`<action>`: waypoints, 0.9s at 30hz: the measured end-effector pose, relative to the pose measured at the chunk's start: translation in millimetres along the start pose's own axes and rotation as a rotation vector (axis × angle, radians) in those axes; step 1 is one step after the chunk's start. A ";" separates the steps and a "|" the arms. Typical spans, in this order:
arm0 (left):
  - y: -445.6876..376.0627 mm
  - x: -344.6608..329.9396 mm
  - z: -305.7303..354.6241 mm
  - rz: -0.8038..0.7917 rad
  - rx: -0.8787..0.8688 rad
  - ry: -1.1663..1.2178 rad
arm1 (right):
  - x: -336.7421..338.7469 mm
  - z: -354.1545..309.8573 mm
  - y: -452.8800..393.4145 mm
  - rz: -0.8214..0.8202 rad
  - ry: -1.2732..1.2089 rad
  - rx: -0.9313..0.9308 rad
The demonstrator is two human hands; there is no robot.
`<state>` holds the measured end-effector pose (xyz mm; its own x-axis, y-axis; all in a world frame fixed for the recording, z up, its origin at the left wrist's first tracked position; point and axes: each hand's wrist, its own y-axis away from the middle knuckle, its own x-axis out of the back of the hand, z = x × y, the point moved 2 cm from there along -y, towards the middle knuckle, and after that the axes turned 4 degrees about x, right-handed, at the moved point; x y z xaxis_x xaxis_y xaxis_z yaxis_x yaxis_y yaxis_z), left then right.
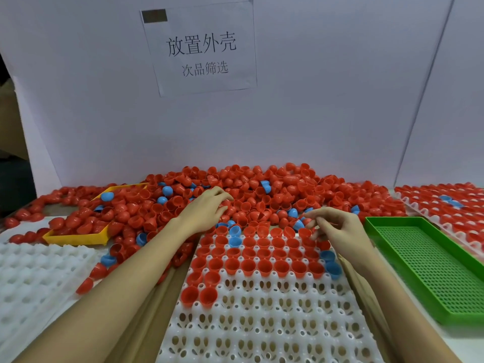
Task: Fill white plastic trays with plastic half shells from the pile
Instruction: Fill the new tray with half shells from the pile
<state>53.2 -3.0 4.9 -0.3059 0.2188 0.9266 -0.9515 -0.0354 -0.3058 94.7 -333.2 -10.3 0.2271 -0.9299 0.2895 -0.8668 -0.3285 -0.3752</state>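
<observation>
Both hands reach forward over the work: the left hand (203,210) lies palm down on the pile of red and blue plastic half shells (262,195), its fingers loosely curved over the shells, though whether it grips one cannot be told, while the right hand (337,227) hovers over the far right corner of the white plastic tray with round pockets (262,323), fingertips pinched together near a blue half shell (298,224); what they pinch is too small to tell. That tray's far rows hold red shells, open side up, with a few blue ones. Left of it lies an unfilled white tray (34,279) and a yellow plastic tray (76,238) half buried in shells; right of it sits a green perforated plastic tray (429,271), then a filled white tray (445,203). A paper sign (201,48) hangs on the white back wall (327,100).
</observation>
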 end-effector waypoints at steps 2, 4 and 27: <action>-12.0 -3.7 2.2 -0.042 -0.029 -0.082 | 0.8 2.2 -0.6 0.002 0.000 -0.005; -21.1 -8.6 5.2 -0.103 -0.013 -0.157 | 1.5 4.1 -1.1 0.009 0.000 -0.010; 102.0 24.0 96.4 0.322 0.008 1.132 | -22.7 -59.4 19.8 -0.392 -0.208 0.154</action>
<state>-54.5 -95.3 17.0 -0.3313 0.9399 0.0826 -0.8375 -0.2526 -0.4846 46.0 -308.7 28.0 0.6218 -0.7392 0.2590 -0.6257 -0.6676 -0.4035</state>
